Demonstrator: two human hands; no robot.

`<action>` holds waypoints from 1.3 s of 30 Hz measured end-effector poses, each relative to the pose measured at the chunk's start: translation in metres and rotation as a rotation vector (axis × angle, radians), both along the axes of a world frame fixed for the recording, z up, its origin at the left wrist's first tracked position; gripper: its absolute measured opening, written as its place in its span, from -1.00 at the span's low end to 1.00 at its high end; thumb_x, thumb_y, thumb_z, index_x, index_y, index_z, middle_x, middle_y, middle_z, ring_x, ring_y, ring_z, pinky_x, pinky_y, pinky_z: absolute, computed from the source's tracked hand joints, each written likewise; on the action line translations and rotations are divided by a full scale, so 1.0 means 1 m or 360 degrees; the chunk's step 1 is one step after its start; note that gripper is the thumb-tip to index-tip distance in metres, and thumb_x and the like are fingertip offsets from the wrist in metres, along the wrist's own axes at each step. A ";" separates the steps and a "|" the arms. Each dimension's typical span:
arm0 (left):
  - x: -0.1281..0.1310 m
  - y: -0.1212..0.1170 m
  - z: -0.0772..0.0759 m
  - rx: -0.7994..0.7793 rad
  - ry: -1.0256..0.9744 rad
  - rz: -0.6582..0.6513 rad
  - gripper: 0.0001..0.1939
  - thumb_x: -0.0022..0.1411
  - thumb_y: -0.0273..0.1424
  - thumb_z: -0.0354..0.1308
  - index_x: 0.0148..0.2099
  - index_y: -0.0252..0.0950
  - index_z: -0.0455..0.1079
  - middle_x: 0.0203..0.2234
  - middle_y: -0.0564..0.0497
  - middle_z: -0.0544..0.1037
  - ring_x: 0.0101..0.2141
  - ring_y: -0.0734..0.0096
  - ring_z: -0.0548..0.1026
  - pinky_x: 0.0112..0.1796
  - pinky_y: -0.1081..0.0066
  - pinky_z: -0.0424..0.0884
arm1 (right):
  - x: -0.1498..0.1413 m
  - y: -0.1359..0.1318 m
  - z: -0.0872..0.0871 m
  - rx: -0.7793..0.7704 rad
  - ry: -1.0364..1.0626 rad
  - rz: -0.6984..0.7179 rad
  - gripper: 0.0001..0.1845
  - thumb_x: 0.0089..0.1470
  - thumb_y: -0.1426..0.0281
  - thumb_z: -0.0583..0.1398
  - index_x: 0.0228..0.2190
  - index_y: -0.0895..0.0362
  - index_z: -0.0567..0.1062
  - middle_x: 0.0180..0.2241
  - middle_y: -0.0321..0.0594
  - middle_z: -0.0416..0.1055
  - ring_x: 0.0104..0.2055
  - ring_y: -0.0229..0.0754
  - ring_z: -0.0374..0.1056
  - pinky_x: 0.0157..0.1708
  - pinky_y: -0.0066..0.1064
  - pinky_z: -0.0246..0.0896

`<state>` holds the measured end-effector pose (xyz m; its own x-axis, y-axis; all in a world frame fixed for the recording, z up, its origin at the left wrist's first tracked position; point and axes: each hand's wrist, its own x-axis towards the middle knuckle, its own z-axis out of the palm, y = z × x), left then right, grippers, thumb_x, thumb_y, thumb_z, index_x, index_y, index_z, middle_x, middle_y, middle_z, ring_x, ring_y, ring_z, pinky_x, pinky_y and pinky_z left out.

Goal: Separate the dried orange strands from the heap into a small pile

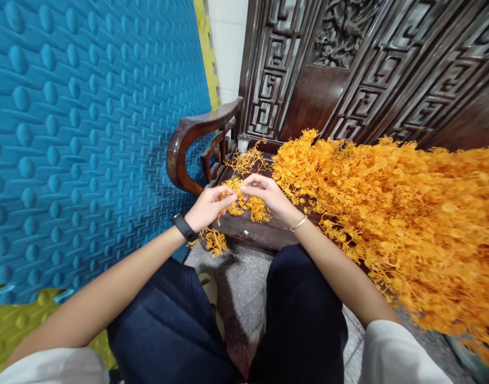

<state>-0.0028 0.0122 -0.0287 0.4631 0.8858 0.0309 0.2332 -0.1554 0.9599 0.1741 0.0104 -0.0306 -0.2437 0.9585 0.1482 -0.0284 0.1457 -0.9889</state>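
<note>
Over the dark wooden bench seat [248,229], my left hand [208,208] is closed, thumb against fingers, on an orange artificial flower sprig [215,242] that hangs down below it past the wrist. My right hand [270,196] faces it, thumb and fingertips pinched together at the orange flower heads; exactly what it grips is too small to tell. The fingertips of both hands almost meet. Directly beneath them lies a small clump of orange flower heads [260,209] on the seat. Behind the hands rest thin orange stems [246,160].
A large heap of orange artificial flowers [408,213] covers the bench to the right. The curved wooden armrest [180,154] rises at the left, beside a blue foam mat [68,133]. A carved backrest [316,96] stands behind, with a small clear cup [243,144] near its corner.
</note>
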 end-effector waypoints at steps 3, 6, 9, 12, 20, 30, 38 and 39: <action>0.001 -0.002 0.002 -0.0075 0.0053 -0.0094 -0.79 0.10 -0.29 0.13 -0.40 -0.36 0.37 -0.67 0.13 0.33 -0.68 0.62 0.22 -0.62 0.54 0.09 | -0.003 0.003 -0.004 0.0008 -0.0013 -0.0103 -0.76 -0.10 0.25 0.27 -0.55 0.15 0.37 -0.61 -0.37 0.33 -0.52 -0.34 0.28 -0.40 -0.41 0.23; 0.003 -0.003 0.003 -0.0153 0.0023 -0.0088 -0.79 0.08 -0.31 0.14 -0.48 -0.35 0.33 -0.70 0.13 0.30 -0.69 0.63 0.19 -0.63 0.54 0.07 | -0.009 0.007 -0.012 0.0033 -0.0057 -0.0234 -0.74 -0.08 0.23 0.25 -0.56 0.13 0.33 -0.63 -0.40 0.27 -0.55 -0.34 0.24 -0.44 -0.41 0.20; 0.005 -0.004 0.003 -0.0177 -0.0037 -0.0049 -0.79 0.07 -0.30 0.15 -0.50 -0.35 0.33 -0.70 0.13 0.29 -0.69 0.62 0.18 -0.64 0.54 0.06 | -0.014 0.010 -0.017 0.0110 -0.0134 -0.0343 -0.74 -0.04 0.23 0.22 -0.54 0.11 0.29 -0.62 -0.42 0.22 -0.56 -0.34 0.21 -0.48 -0.43 0.16; 0.005 -0.004 0.001 -0.0174 -0.0060 0.0016 -0.80 0.06 -0.31 0.15 -0.47 -0.34 0.34 -0.70 0.13 0.28 -0.69 0.62 0.17 -0.63 0.54 0.06 | -0.013 0.010 -0.016 0.0153 -0.0169 -0.0270 -0.74 -0.01 0.22 0.20 -0.53 0.11 0.28 -0.60 -0.41 0.23 -0.53 -0.34 0.22 -0.46 -0.43 0.18; 0.003 -0.003 -0.006 -0.0078 0.0057 0.0116 -0.78 0.08 -0.28 0.11 -0.49 -0.31 0.27 -0.74 0.18 0.22 -0.71 0.60 0.14 -0.62 0.51 0.06 | -0.006 0.002 -0.003 0.0120 -0.0225 0.0093 -0.70 -0.12 0.18 0.28 -0.49 0.16 0.39 -0.49 -0.30 0.38 -0.45 -0.33 0.28 -0.39 -0.41 0.21; 0.003 0.000 -0.002 0.0353 0.0204 0.0089 -0.78 0.16 -0.26 0.01 -0.41 -0.31 0.30 -0.65 0.13 0.31 -0.61 0.55 0.21 -0.53 0.51 0.13 | -0.006 0.006 -0.002 0.0182 -0.0120 -0.0185 -0.74 -0.12 0.25 0.26 -0.60 0.13 0.34 -0.63 -0.38 0.28 -0.53 -0.33 0.21 -0.43 -0.41 0.14; 0.012 0.006 -0.006 0.0256 0.0159 0.0113 -0.79 0.15 -0.28 0.02 -0.47 -0.27 0.24 -0.75 0.18 0.24 -0.68 0.55 0.17 -0.57 0.50 0.09 | -0.018 0.017 -0.013 0.0080 -0.0045 -0.0607 -0.82 -0.15 0.40 0.20 -0.65 0.12 0.29 -0.65 -0.40 0.20 -0.55 -0.33 0.12 -0.47 -0.43 0.05; 0.014 0.007 -0.007 0.0224 0.0115 0.0128 -0.79 0.14 -0.29 0.03 -0.48 -0.27 0.23 -0.75 0.19 0.23 -0.69 0.55 0.16 -0.58 0.50 0.09 | -0.020 0.019 -0.014 0.0091 -0.0082 -0.0674 -0.81 -0.14 0.40 0.19 -0.66 0.12 0.28 -0.65 -0.40 0.20 -0.55 -0.33 0.11 -0.47 -0.43 0.04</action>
